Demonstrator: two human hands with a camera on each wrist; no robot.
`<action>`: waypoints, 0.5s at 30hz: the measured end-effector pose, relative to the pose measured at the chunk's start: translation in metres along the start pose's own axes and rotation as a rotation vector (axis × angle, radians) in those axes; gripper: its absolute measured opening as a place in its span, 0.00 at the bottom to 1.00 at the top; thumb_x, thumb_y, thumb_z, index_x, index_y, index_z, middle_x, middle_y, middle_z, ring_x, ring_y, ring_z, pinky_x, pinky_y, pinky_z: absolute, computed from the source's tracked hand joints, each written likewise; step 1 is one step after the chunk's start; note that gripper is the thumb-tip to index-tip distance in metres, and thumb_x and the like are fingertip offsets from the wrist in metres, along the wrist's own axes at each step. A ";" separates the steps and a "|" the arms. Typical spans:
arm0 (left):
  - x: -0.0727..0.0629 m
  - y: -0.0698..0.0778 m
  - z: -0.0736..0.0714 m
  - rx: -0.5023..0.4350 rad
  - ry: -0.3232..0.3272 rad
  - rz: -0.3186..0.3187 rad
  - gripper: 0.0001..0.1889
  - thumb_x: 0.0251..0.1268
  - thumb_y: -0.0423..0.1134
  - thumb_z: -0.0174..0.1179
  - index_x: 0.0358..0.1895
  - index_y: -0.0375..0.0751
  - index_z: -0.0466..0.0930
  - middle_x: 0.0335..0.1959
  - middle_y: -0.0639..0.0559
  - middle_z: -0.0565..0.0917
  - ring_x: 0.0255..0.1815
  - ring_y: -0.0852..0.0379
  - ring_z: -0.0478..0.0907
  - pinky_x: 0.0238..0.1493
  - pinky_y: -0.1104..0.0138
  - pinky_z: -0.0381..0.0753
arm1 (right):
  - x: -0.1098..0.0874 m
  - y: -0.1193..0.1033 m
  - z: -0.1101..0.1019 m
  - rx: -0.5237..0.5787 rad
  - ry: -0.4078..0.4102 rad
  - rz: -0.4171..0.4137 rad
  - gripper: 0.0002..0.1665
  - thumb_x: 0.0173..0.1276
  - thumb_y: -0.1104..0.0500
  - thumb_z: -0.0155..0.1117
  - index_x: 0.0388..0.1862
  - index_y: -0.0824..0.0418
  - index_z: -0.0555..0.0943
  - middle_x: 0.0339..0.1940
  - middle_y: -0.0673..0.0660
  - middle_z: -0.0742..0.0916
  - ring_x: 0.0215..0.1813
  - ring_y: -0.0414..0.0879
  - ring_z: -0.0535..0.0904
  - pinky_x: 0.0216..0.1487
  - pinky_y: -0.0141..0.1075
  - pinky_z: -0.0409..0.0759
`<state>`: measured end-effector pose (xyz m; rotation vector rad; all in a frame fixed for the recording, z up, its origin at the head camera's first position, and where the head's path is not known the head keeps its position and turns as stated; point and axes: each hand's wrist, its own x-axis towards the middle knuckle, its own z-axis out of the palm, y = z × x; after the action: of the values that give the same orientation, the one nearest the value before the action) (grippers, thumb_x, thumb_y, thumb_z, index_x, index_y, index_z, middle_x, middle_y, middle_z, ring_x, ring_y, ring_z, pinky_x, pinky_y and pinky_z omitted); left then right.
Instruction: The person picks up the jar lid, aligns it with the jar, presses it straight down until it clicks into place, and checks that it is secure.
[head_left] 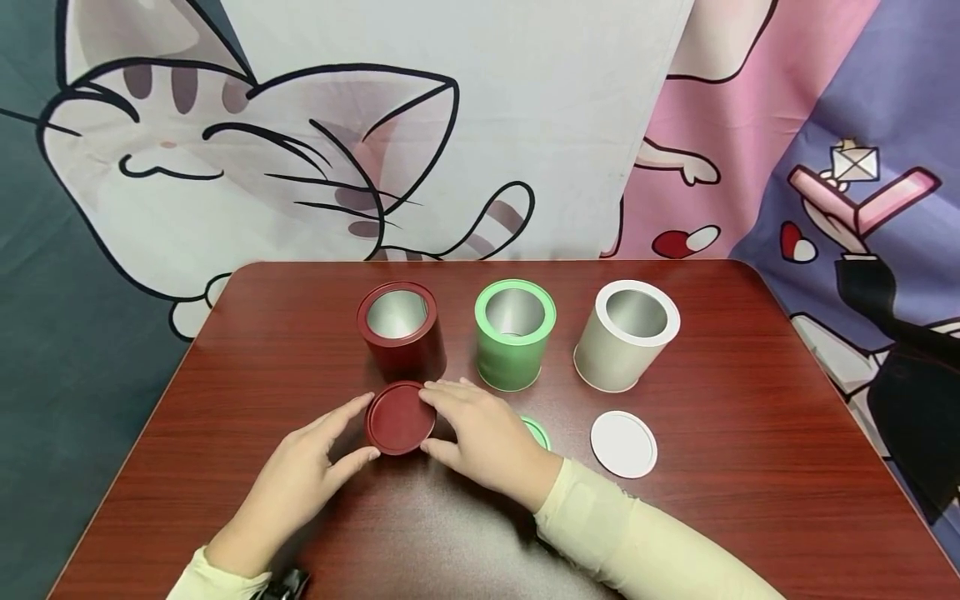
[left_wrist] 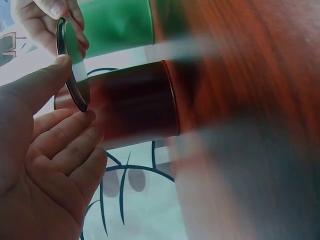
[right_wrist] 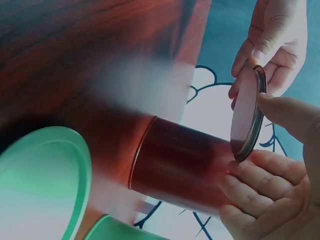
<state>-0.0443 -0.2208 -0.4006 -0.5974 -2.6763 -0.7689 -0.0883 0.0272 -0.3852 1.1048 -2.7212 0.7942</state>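
A round dark red lid is held up off the table between both hands, just in front of the open red can. My left hand grips its left edge with thumb and fingertips. On the opposite edge, the thumb and fingertips of my right hand pinch it. Seen from the left wrist, the lid appears nearly edge-on, its shiny underside towards the table. The right wrist view shows the same lid with the red can beyond it.
An open green can and an open white can stand right of the red one. A white lid lies before the white can. The green lid is partly hidden behind my right hand. A cartoon cloth hangs behind the table.
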 end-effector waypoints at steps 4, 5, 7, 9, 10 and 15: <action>0.003 0.001 -0.002 0.014 -0.004 0.002 0.35 0.52 0.38 0.77 0.67 0.40 0.76 0.58 0.44 0.84 0.54 0.46 0.84 0.49 0.51 0.84 | 0.002 -0.001 -0.004 0.018 0.030 -0.006 0.33 0.60 0.54 0.77 0.62 0.64 0.80 0.62 0.57 0.84 0.66 0.49 0.78 0.71 0.43 0.70; 0.004 0.002 -0.002 0.016 -0.006 0.000 0.35 0.52 0.38 0.76 0.67 0.39 0.76 0.59 0.44 0.83 0.54 0.46 0.84 0.49 0.51 0.83 | 0.003 -0.002 -0.005 0.024 0.035 -0.004 0.33 0.60 0.54 0.77 0.62 0.64 0.80 0.62 0.57 0.84 0.66 0.49 0.78 0.70 0.43 0.71; 0.006 0.003 -0.003 0.019 -0.008 -0.007 0.35 0.53 0.37 0.76 0.67 0.39 0.75 0.59 0.44 0.83 0.55 0.46 0.84 0.50 0.51 0.83 | 0.004 -0.002 -0.007 0.037 0.040 0.003 0.33 0.60 0.54 0.77 0.62 0.64 0.80 0.62 0.56 0.84 0.66 0.48 0.78 0.71 0.42 0.70; 0.007 0.004 -0.005 0.018 -0.008 -0.014 0.35 0.53 0.37 0.76 0.67 0.40 0.75 0.59 0.44 0.83 0.55 0.46 0.84 0.50 0.50 0.83 | 0.005 -0.002 -0.008 0.048 0.039 0.011 0.33 0.60 0.54 0.77 0.62 0.63 0.80 0.62 0.56 0.84 0.66 0.47 0.78 0.71 0.42 0.70; 0.007 0.005 -0.006 0.015 -0.006 -0.016 0.35 0.53 0.37 0.76 0.68 0.41 0.75 0.59 0.44 0.83 0.55 0.46 0.84 0.50 0.50 0.83 | 0.005 -0.002 -0.009 0.051 0.039 0.015 0.33 0.60 0.54 0.77 0.63 0.63 0.80 0.63 0.55 0.84 0.66 0.47 0.78 0.71 0.42 0.70; 0.010 0.008 -0.013 0.003 0.014 -0.017 0.37 0.53 0.37 0.76 0.69 0.43 0.74 0.59 0.45 0.84 0.56 0.45 0.83 0.50 0.49 0.82 | 0.006 -0.001 -0.012 0.075 0.046 0.017 0.33 0.61 0.53 0.76 0.63 0.63 0.80 0.64 0.56 0.83 0.67 0.47 0.77 0.71 0.43 0.69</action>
<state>-0.0478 -0.2185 -0.3830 -0.5664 -2.6725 -0.7708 -0.0929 0.0286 -0.3726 1.0654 -2.6869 0.9193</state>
